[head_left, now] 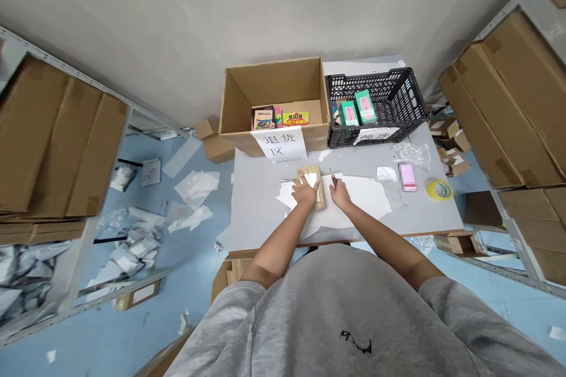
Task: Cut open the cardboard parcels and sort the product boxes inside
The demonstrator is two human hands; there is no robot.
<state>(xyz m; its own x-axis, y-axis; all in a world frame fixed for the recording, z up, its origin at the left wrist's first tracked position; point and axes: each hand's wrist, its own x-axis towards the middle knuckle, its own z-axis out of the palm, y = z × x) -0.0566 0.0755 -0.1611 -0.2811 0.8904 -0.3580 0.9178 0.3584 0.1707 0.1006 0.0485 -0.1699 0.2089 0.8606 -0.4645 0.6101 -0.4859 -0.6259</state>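
Note:
My left hand (305, 191) lies with its fingers spread on a small brown cardboard parcel (321, 199) that has a white label on top, pressing it against the table. In my right hand (340, 193), closed fingers hold a slim red-and-black handled tool (334, 180) with a thin metal tip pointing away from me; whether it is a knife or a screwdriver cannot be made out. The tool is a little to the right of the parcel, apart from it. White wrapping sheets (369, 200) lie under and beside both hands.
Behind my hands stand an open cardboard box (274, 79) with small colourful packs and a black plastic crate (400, 106) with green-and-pink boxes. To the right are a pink item (407, 178), a tape roll (440, 190) and bubble wrap (413, 155). Shelves with cartons flank the table.

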